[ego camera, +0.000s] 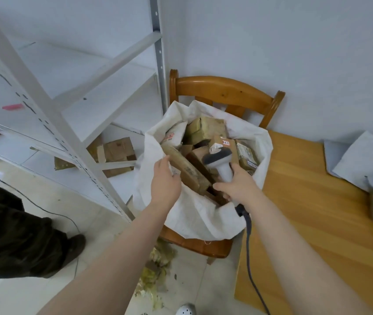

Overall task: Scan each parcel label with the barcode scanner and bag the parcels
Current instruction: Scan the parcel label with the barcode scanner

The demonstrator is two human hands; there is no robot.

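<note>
A large white woven sack [194, 214] stands open on a wooden chair [224, 89] and holds several brown cardboard parcels [206, 130]. My left hand [165, 180] reaches into the sack's left side, its fingers on a long brown parcel [187, 169] near the rim. My right hand [240, 185] grips the handle of a grey and white barcode scanner [219, 158], whose head points down at the labelled parcels inside. The scanner's grey cable [249, 246] runs down past my right forearm.
A wooden table [317, 212] lies to the right with grey mailer bags [363, 160] on it. A white metal shelf rack [67, 98] stands to the left, with cardboard boxes [115, 153] under it. Another person's leg and shoe [21, 235] are at left. Tape scraps [156, 269] litter the floor.
</note>
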